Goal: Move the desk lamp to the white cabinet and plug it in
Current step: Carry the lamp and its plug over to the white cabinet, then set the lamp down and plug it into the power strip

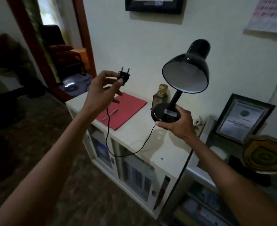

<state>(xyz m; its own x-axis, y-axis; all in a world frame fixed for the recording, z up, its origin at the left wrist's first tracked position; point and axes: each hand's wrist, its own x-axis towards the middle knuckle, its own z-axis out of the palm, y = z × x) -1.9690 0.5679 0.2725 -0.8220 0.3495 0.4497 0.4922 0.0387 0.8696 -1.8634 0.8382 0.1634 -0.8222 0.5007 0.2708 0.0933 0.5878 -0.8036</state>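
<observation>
A black desk lamp (186, 70) hangs in the air above the white cabinet (170, 144). My right hand (178, 123) grips its round base from below, and the shade tilts toward me. My left hand (101, 90) pinches the lamp's black two-pin plug (124, 75) with the pins pointing up. The thin black cord (109, 136) droops from the plug, loops over the cabinet's front edge and runs back up to the base. No wall socket can be made out.
On the cabinet top lie a red folder (128, 110) with a pen (110, 114) and a small gold bottle (161, 95) near the wall. A framed certificate (242, 118) and a yellow plaque (265, 154) stand at right. A doorway (61, 46) opens at left.
</observation>
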